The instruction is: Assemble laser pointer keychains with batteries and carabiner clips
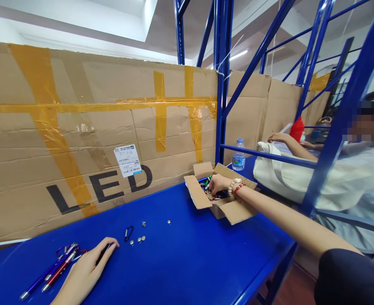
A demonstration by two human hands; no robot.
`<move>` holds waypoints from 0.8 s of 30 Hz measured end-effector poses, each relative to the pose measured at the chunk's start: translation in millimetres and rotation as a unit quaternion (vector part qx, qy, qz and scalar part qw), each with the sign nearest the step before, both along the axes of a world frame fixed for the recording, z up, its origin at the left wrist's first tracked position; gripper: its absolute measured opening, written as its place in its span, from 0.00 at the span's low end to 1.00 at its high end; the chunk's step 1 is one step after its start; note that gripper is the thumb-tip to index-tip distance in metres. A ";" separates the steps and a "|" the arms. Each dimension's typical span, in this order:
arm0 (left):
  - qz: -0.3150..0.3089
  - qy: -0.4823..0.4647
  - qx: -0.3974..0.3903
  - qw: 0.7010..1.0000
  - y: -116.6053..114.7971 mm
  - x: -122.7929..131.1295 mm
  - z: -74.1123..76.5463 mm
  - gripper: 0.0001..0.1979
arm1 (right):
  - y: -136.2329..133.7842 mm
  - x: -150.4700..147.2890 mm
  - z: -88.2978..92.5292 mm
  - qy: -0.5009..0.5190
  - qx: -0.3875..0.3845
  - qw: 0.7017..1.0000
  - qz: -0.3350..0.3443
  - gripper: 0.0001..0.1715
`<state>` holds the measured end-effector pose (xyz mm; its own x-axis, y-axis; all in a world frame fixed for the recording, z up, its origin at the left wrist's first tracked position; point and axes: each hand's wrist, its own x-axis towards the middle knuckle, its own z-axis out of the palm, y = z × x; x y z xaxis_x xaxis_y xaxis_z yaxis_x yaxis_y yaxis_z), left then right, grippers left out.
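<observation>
In the head view, the left hand is lying low on the blue table, fingers curving forward around a dark object; whether it is gripping that, I cannot tell. A blue tube and a red tube are lying just beside it. The right arm is stretching out, and the right hand is dipping, fingers bent downward, into an open cardboard box; its fingertips' hold is not showing clearly. Small shiny colourful pieces are filling the box around the fingers. A clear bottle is standing behind the box.
</observation>
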<state>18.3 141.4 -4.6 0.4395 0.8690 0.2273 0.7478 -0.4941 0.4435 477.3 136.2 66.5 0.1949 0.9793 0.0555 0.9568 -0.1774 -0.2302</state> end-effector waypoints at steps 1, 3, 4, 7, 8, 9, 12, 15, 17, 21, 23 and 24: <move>0.000 0.003 -0.002 1.000 0.1 0.1 0.1 0.15 | 1.1 1.0 -0.6 0.000 -0.017 1.000 0.008 0.17; 0.004 0.009 -0.008 1.000 0.1 0.5 0.9 0.15 | 3.3 2.3 -2.0 -0.005 -0.061 0.998 0.025 0.17; 0.005 0.011 -0.012 1.000 0.1 0.9 1.7 0.15 | 4.2 2.4 -2.7 -0.009 -0.078 0.996 0.032 0.17; 0.006 0.013 -0.015 1.000 -1.0 2.7 4.7 0.14 | 4.8 0.4 -3.9 -0.028 -0.114 0.992 0.046 0.15; 0.007 0.012 -0.012 1.000 -1.8 3.4 5.9 0.14 | 4.2 -0.9 -3.7 -0.036 -0.120 0.991 0.049 0.15; 0.007 0.010 -0.009 1.000 -2.7 4.1 7.0 0.14 | 3.3 -2.5 -3.4 -0.044 -0.125 0.990 0.051 0.14; 0.007 0.008 -0.012 1.000 -6.6 6.1 10.6 0.14 | 0.2 -7.9 -2.6 -0.071 -0.136 0.987 0.054 0.14; 0.008 0.015 -0.024 1.000 -11.1 8.0 13.9 0.15 | -1.3 -12.4 -4.5 -0.094 -0.143 0.983 0.060 0.14; 0.002 0.018 -0.023 1.000 -13.5 9.0 15.6 0.15 | -1.0 -14.4 -7.4 -0.105 -0.143 0.982 0.066 0.14; 0.001 0.016 -0.016 1.000 -16.5 9.3 17.9 0.14 | 1.0 -17.3 -12.5 -0.113 -0.155 0.979 0.070 0.15; -0.001 0.018 -0.016 1.000 -17.3 8.7 18.8 0.14 | 1.6 -19.0 -13.0 -0.112 -0.162 0.978 0.066 0.15; -0.003 0.020 -0.017 1.000 -17.5 8.3 19.1 0.15 | 1.6 -20.1 -12.6 -0.111 -0.163 0.978 0.063 0.15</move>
